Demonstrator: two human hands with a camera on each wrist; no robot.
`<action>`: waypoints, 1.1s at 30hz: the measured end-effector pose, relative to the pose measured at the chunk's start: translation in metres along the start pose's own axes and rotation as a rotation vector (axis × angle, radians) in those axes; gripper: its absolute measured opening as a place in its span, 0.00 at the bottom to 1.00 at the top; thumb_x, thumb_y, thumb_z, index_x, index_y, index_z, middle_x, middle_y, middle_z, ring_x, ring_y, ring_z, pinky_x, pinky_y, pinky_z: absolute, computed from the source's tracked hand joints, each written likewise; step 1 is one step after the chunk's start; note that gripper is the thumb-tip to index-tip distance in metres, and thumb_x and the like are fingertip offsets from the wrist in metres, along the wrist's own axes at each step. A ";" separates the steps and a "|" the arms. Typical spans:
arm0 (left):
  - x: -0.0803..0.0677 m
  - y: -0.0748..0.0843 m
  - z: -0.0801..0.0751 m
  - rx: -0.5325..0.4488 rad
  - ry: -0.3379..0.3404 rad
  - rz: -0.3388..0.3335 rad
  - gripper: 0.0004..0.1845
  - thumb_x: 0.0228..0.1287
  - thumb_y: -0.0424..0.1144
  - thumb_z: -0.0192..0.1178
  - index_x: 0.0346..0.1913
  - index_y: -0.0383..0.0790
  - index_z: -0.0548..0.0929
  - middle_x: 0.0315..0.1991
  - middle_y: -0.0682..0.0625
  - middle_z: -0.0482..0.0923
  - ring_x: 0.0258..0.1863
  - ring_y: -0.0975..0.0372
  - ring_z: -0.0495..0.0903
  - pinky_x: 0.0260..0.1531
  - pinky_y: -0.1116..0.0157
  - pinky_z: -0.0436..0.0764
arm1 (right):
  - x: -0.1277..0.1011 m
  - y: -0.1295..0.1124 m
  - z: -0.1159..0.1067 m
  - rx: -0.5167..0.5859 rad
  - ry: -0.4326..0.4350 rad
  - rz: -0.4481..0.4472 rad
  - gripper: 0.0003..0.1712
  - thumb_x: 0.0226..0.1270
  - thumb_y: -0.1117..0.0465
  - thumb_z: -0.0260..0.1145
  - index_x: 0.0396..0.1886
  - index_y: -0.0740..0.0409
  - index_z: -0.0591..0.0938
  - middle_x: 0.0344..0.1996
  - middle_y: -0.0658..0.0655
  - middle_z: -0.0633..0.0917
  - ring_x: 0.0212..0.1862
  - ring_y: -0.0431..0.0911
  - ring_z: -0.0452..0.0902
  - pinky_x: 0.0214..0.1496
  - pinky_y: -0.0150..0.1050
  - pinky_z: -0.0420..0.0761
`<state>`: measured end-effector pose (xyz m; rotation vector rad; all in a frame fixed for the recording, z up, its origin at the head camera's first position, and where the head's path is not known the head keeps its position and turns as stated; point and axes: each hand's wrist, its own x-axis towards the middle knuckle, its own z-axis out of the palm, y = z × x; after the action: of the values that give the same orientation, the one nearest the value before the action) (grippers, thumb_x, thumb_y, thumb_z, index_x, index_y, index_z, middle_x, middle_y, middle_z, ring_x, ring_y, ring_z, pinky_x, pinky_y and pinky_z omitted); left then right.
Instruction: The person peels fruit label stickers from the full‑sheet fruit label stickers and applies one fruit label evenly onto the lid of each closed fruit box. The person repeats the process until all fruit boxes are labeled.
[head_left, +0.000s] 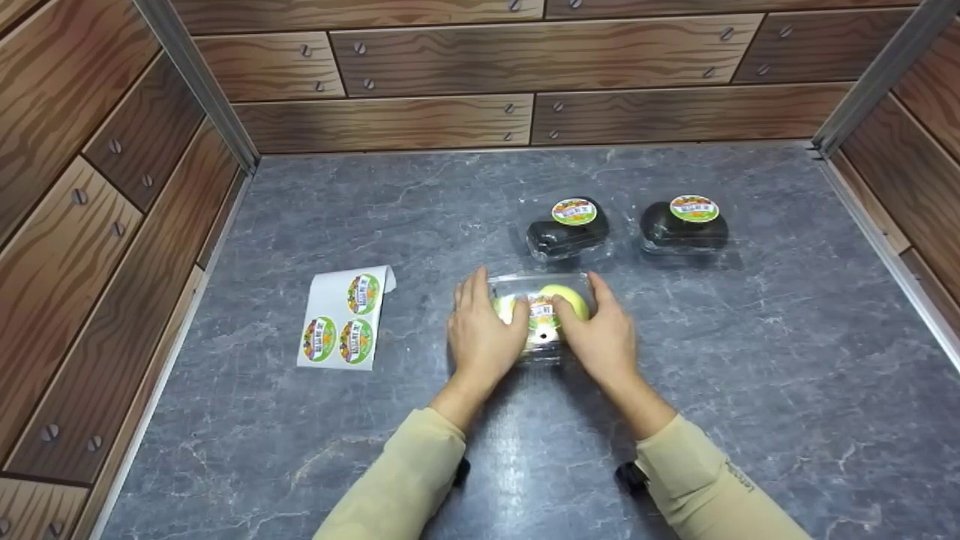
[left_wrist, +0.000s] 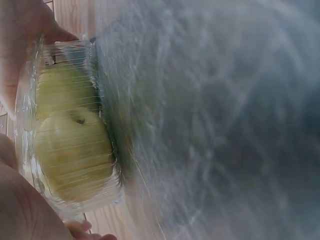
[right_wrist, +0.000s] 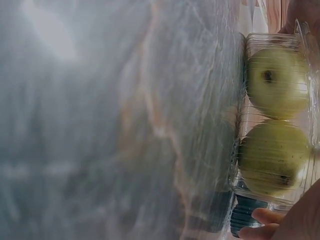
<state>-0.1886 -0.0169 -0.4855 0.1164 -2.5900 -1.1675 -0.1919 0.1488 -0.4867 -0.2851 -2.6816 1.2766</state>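
Observation:
A clear plastic clamshell box [head_left: 541, 315] with two green apples [head_left: 566, 298] lies on the grey marble table [head_left: 712, 360], a round fruit sticker [head_left: 543, 310] on its lid. My left hand [head_left: 484, 334] wraps round its left end and my right hand [head_left: 600, 337] round its right end, the right thumb on the sticker. The left wrist view shows the box [left_wrist: 70, 135] close up, with my left hand [left_wrist: 20, 210] on both sides of it. In the right wrist view the apples [right_wrist: 275, 150] fill the box and the fingers [right_wrist: 265, 217] of my right hand curl at its edge.
A sheet of round stickers [head_left: 341, 319] lies left of the hands. Two dark packs with stickers on top, one [head_left: 568, 227] just behind the box and another [head_left: 684, 223] to its right, stand further back. Wood-patterned walls [head_left: 112, 187] enclose the table on three sides.

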 end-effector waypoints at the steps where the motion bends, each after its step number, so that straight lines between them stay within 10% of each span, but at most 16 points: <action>1: 0.000 0.000 0.000 -0.002 -0.002 -0.001 0.42 0.66 0.52 0.65 0.76 0.31 0.70 0.73 0.33 0.72 0.75 0.37 0.66 0.70 0.37 0.69 | 0.000 0.000 -0.001 0.000 -0.010 0.000 0.46 0.70 0.42 0.71 0.80 0.60 0.69 0.72 0.66 0.77 0.68 0.68 0.76 0.70 0.62 0.74; 12: 0.000 -0.004 -0.010 -0.023 -0.082 0.034 0.48 0.64 0.57 0.66 0.79 0.31 0.66 0.76 0.32 0.68 0.76 0.38 0.65 0.72 0.38 0.68 | 0.000 0.005 -0.015 0.057 -0.192 -0.071 0.55 0.71 0.42 0.72 0.84 0.66 0.57 0.79 0.71 0.63 0.79 0.67 0.59 0.81 0.59 0.59; 33: -0.007 -0.011 -0.013 0.016 -0.084 0.085 0.50 0.62 0.57 0.71 0.79 0.31 0.66 0.75 0.32 0.69 0.75 0.39 0.67 0.68 0.37 0.72 | -0.006 0.007 -0.012 0.075 -0.132 -0.117 0.54 0.68 0.49 0.76 0.84 0.64 0.60 0.79 0.68 0.66 0.79 0.65 0.61 0.81 0.57 0.60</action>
<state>-0.1786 -0.0318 -0.4874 -0.0398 -2.6492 -1.1450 -0.1830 0.1606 -0.4857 -0.0350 -2.7037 1.4015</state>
